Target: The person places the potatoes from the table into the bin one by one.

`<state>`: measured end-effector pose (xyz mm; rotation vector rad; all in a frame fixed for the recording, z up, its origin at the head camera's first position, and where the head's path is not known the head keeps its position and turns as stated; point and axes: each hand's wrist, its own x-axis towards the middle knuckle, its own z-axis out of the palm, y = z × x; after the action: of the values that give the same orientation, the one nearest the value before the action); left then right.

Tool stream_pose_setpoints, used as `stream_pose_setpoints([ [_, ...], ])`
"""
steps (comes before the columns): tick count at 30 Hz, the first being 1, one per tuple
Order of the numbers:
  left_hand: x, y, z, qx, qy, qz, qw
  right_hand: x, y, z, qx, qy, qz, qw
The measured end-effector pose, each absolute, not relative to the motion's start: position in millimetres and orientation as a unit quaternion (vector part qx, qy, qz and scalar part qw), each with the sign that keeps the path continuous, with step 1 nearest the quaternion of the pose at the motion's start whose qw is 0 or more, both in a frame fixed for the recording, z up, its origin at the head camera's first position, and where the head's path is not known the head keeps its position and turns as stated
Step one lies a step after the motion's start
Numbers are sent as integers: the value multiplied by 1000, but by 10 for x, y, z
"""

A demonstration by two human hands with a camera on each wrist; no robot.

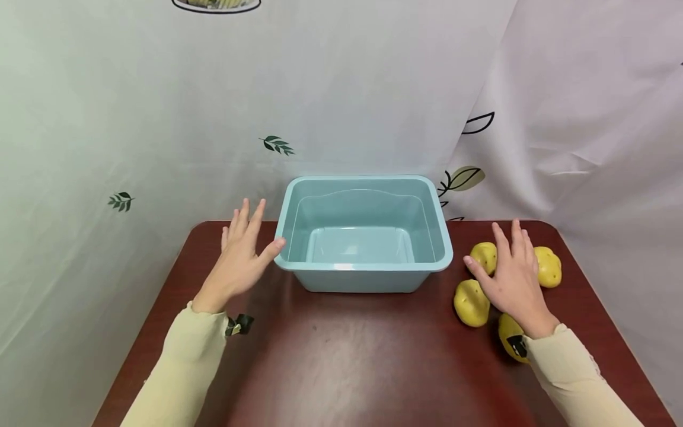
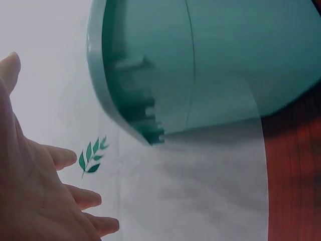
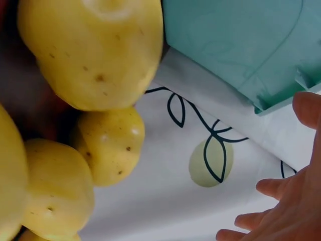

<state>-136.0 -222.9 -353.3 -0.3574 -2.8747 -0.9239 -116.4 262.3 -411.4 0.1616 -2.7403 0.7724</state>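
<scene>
A light blue plastic basin (image 1: 352, 282) stands on the table between the two hands. My left hand (image 1: 237, 258) is beside its left end, fingers spread, thumb overlapping the rim in the head view. Nothing is in its grasp. On the other side, my right hand (image 1: 512, 281) hovers among several yellow potatoes (image 1: 472, 303), its fingers extended and holding nothing. The right wrist view shows the potatoes (image 3: 95, 50) grouped apart from the fingers, with the basin (image 3: 225, 40) behind them. Part of one potato (image 1: 511, 335) is hidden by the right wrist.
The dark red wooden table (image 1: 341, 350) has rounded far corners. Behind it hangs a pale cloth (image 1: 363, 89) printed with leaves, close to the basin's back. A dark strapped device (image 1: 240, 324) sits at the left cuff.
</scene>
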Motion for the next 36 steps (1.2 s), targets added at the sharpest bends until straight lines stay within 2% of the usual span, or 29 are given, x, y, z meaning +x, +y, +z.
stream_pose_setpoints([
  [23, -1457, -1725, -3549, -96, -947, -301, 50, -1006, 2588, -4313, 44, -954, 273, 115],
  [36, -1446, -1597, -3665, -76, -947, -309, 53, -943, 2543, -4394, 31, -957, 269, 101],
])
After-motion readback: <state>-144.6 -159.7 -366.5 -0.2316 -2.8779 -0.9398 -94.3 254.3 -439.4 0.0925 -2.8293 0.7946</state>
